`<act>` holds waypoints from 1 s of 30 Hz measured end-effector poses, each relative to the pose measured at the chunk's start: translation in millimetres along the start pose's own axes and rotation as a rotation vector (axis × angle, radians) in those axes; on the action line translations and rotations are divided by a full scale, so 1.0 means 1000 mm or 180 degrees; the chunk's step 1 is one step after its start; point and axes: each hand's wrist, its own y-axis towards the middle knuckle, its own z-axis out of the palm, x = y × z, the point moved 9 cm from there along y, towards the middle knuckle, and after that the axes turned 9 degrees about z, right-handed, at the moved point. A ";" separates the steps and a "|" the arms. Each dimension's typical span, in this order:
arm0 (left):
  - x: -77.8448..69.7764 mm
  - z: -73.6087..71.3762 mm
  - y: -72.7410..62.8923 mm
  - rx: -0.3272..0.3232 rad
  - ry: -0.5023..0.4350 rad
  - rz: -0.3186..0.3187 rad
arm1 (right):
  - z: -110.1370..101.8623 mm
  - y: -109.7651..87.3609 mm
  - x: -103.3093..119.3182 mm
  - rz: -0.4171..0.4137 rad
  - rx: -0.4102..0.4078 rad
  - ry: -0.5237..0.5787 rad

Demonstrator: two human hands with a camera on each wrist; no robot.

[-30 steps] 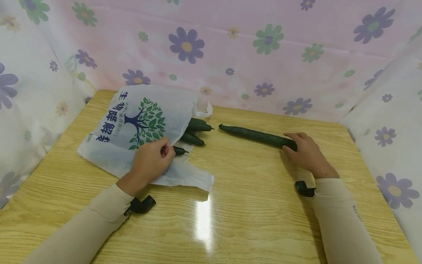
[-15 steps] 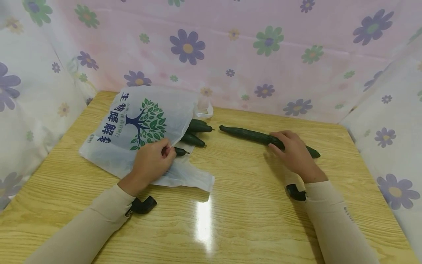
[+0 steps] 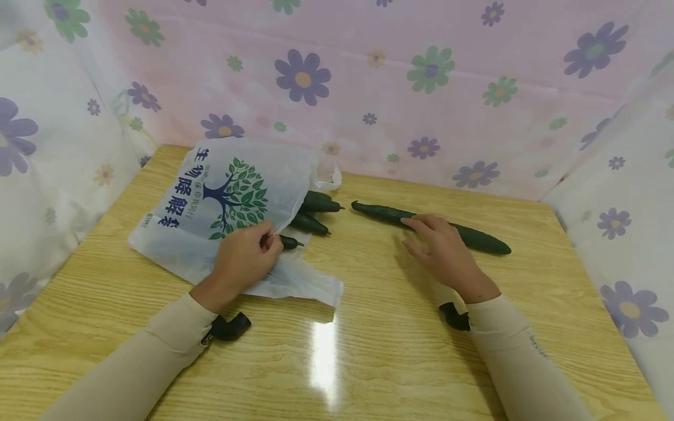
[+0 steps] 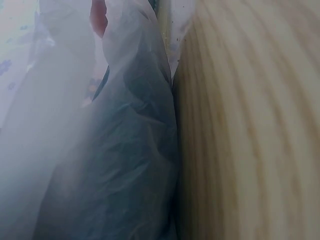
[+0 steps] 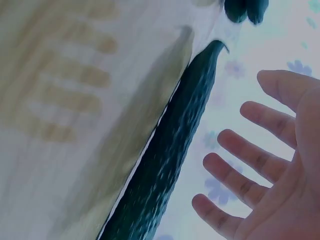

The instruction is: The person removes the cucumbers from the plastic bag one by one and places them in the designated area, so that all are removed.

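A white plastic bag (image 3: 284, 166) with a printed tree lies on the left of the table, and my left hand (image 3: 243, 257) pinches the edge of its mouth. From that mouth poke the stem ends of several cucumbers (image 3: 312, 223); the rest of them is covered. In the left wrist view the bag (image 4: 125, 150) fills much of the frame, with a fingertip at the top. One long cucumber (image 3: 481, 240) lies by itself on the right. My right hand (image 3: 442, 251) is over its near side, and the right wrist view shows the fingers (image 5: 245, 155) spread, apart from the cucumber (image 5: 170, 140).
The wooden table (image 3: 389, 339) reflects a bright light near its front. A flowered curtain (image 3: 363, 76) encloses the back and both sides. One bag handle (image 3: 327, 175) lies behind the cucumber ends, another bag handle (image 3: 321, 286) in front.
My right hand has let go of the long cucumber's right end and slid left along it, its fingers now spread. The cucumber stays in place. My left hand keeps its pinch on the bag.
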 end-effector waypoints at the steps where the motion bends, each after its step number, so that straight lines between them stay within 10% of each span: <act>1: 0.000 0.000 0.000 0.0001 0.0003 0.0006 | 0.001 0.001 0.004 0.0006 0.0029 0.0024; 30: 0.000 0.000 0.000 0.0025 -0.0014 -0.0061 | 0.013 0.056 0.090 -0.0415 0.0099 0.0128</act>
